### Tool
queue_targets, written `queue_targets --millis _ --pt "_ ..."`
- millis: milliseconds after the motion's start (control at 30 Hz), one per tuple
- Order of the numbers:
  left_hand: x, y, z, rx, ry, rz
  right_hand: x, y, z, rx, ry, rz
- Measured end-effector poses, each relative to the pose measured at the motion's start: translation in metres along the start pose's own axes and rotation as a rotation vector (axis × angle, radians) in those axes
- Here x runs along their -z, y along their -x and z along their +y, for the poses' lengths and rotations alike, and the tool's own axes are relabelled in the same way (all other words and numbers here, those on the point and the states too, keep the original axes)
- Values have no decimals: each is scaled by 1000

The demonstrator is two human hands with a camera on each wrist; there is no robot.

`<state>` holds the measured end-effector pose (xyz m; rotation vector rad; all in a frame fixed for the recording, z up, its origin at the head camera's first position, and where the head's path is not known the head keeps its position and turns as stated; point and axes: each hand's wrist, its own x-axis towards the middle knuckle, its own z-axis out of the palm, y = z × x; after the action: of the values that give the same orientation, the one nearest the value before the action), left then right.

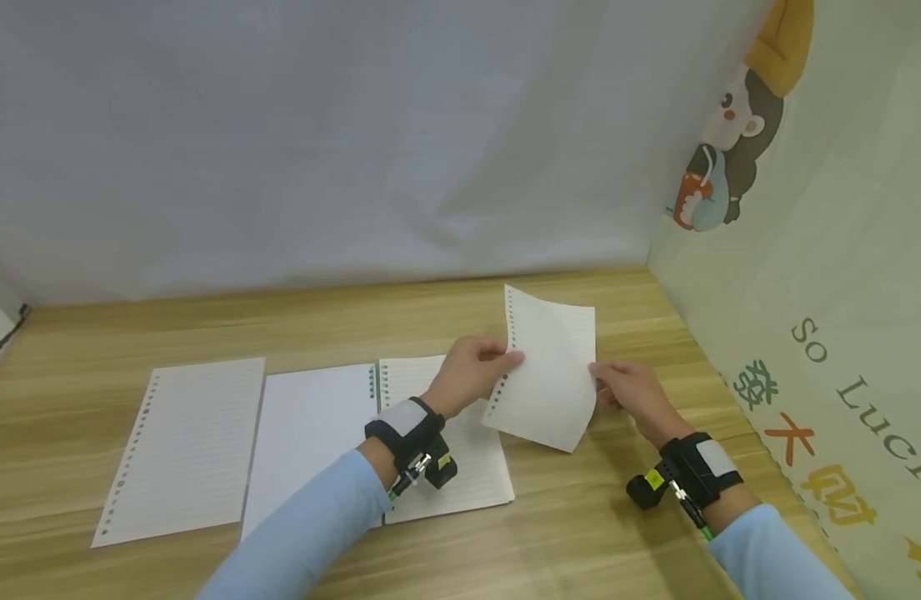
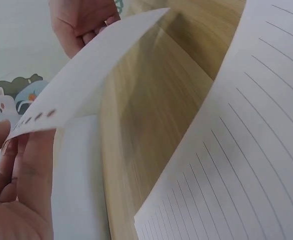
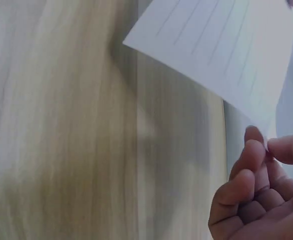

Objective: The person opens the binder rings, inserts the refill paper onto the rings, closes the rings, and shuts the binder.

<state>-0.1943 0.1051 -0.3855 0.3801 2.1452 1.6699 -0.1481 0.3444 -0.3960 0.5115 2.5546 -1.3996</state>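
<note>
A loose sheet of lined paper [image 1: 550, 367] with punched holes down its left edge is held up above the table, slightly bowed. My left hand [image 1: 468, 373] pinches its holed edge between thumb and fingers, as the left wrist view also shows at the sheet [image 2: 86, 75]. At the opposite edge, my right hand [image 1: 636, 396] pinches the paper between thumb and fingertips. Under and beside my left forearm lies an open spiral notebook [image 1: 452, 483], its lined page to the right of the green rings and a blank white side [image 1: 310, 433] to the left.
Another loose holed sheet [image 1: 182, 450] lies flat on the wooden table [image 1: 565, 533], left of the notebook. A pale wall covering [image 1: 317, 150] rises behind the table, and a printed one [image 1: 843, 275] stands along the right side.
</note>
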Motion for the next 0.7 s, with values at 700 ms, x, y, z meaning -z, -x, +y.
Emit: queue_targets --millis 700 --pt "39 25 -23 146 -8 88 -20 12 -23 98 -186 -15"
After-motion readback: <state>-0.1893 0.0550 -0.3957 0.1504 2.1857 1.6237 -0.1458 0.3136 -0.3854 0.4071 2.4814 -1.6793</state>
